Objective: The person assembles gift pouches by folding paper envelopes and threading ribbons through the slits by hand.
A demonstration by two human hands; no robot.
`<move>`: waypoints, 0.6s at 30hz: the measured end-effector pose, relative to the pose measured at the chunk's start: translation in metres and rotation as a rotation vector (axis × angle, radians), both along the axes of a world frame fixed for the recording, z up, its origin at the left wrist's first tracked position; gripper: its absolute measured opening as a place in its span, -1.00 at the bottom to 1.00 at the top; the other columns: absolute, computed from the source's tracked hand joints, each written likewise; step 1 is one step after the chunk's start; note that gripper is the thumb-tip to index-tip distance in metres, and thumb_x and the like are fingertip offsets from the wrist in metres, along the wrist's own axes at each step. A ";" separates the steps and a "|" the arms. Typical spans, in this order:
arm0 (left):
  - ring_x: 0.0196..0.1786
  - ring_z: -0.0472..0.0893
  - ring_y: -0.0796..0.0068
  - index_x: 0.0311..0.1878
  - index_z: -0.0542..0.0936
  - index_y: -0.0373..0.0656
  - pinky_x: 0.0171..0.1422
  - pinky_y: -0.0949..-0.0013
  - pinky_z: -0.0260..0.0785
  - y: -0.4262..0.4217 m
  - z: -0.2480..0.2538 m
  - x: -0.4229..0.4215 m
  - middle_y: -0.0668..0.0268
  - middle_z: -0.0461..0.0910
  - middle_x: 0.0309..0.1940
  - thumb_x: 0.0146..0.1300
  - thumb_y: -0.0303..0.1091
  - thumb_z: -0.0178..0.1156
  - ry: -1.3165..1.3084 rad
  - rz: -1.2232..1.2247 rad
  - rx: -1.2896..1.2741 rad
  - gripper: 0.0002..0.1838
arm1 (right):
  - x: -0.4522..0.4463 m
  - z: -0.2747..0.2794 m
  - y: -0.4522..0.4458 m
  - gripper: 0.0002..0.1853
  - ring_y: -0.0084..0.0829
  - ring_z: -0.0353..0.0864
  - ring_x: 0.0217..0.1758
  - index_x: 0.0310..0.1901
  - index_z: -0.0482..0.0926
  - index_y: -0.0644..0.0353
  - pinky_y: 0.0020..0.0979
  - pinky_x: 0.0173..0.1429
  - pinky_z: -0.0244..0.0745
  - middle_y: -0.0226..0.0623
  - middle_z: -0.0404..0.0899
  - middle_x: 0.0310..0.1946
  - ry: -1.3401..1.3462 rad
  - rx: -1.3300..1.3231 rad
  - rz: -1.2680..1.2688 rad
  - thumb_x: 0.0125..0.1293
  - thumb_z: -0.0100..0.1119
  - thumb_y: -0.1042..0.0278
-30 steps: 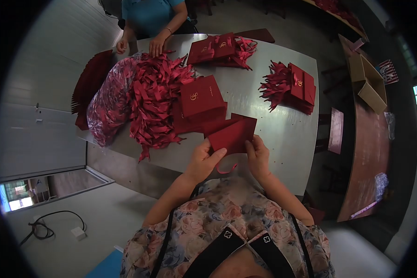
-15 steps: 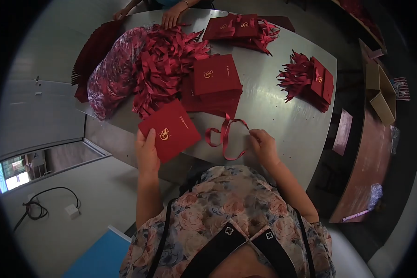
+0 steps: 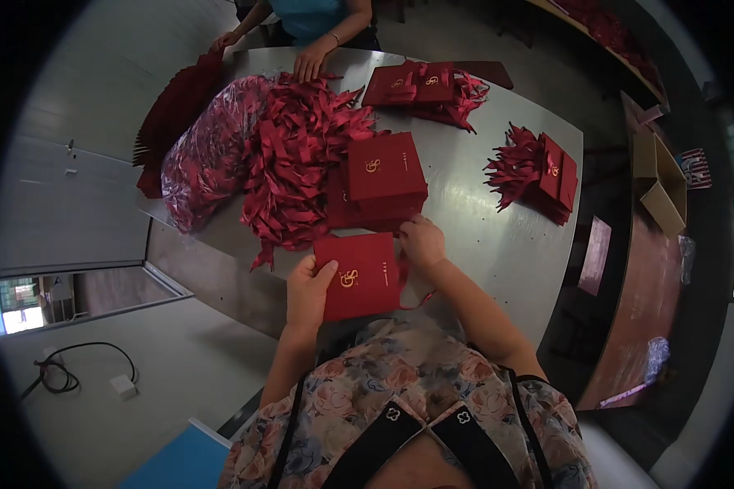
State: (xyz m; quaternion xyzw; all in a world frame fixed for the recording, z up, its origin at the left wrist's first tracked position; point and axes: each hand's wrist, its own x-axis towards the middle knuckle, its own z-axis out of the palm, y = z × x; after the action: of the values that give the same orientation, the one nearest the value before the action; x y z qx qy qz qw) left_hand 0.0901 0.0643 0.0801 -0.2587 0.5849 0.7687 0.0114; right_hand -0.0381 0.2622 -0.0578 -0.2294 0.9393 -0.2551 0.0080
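Observation:
My left hand [image 3: 308, 297] grips a flat red gift bag [image 3: 365, 285] with gold lettering by its left edge, thumb on top. By the bag's right edge, my right hand [image 3: 423, 242] is closed in a pinch on a dark red ribbon [image 3: 402, 269]. Part of that ribbon passes out of sight near the bag, and its loose end trails below. Just beyond both hands rises a stack of similar red bags [image 3: 387, 167]. A large heap of red ribbons [image 3: 302, 155] lies to the left of that stack.
A clear plastic bag of ribbons [image 3: 208, 155] lies at the left. Bags with ribbons attached form piles at the back [image 3: 412, 85] and right [image 3: 554, 179] of the metal table [image 3: 497, 261]. Across it, a person's hand [image 3: 311, 61] rests near the ribbons. An open carton [image 3: 659, 183] stands far right.
My left hand has brought the gift bag rightward and turned it straighter. My right hand has moved left and away from me to the bag's edge with the ribbon. The view has shifted.

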 end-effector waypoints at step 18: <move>-0.01 0.63 0.53 0.09 0.53 -0.27 0.17 0.40 0.49 0.088 0.011 -0.069 0.27 0.64 -0.04 0.42 -0.49 0.07 0.093 -0.299 0.383 -0.77 | 0.043 0.176 0.105 -0.80 -0.75 0.40 -0.51 -0.01 0.61 0.28 -0.63 -0.47 0.32 -0.46 0.59 -0.34 -0.522 -0.897 -0.324 0.45 0.06 0.42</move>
State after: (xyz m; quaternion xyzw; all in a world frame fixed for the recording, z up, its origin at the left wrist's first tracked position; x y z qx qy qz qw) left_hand 0.0215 0.1519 0.0915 -0.1267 0.4602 0.8664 0.1467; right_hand 0.0048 0.3670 0.1178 0.0086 0.7283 -0.6774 0.1029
